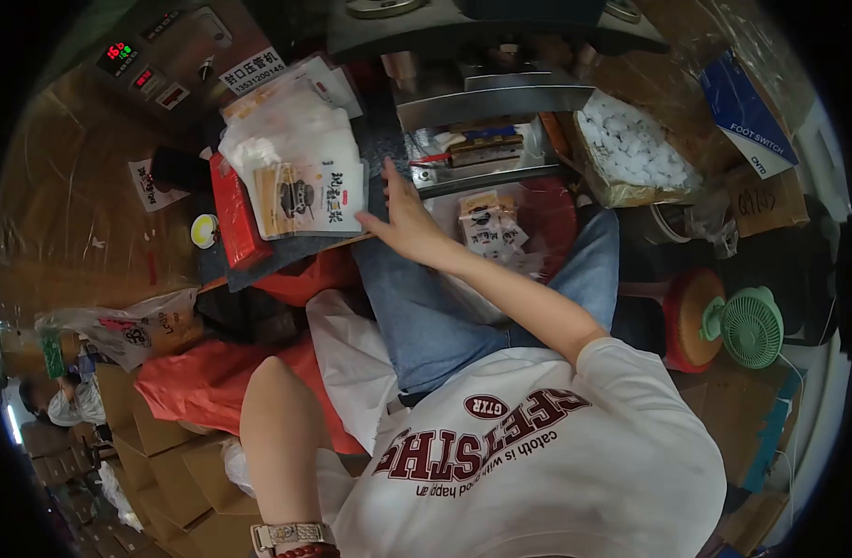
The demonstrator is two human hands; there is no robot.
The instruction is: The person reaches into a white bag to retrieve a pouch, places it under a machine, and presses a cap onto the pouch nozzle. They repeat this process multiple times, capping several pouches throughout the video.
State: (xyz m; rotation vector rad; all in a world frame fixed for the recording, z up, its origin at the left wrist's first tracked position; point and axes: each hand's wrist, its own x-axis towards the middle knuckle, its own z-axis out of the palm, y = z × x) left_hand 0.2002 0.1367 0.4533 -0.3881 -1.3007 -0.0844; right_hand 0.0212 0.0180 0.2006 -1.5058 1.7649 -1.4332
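Note:
My right hand [404, 219] reaches across my lap to the dark work surface, its fingers spread and holding nothing. Its thumb tip is right at the edge of a stack of printed clear plastic pouches [300, 200], which bear a teapot-like picture and Chinese lettering. Beside the pouches lies a long red box [238, 212]. Below the hand, between my knees, printed packets [491, 223] rest in clear plastic over something red [561, 219]. My left forearm bends up toward the camera, a watch [291, 535] at its wrist; the left hand is out of view.
Straight ahead stands a metal machine [495, 98] with a shiny tray. A carton of small white pieces [635, 149] is to its right. At upper left is a control panel [165, 60] with lit digits. A green fan [753, 325] stands at right, cardboard boxes [170, 474] at lower left.

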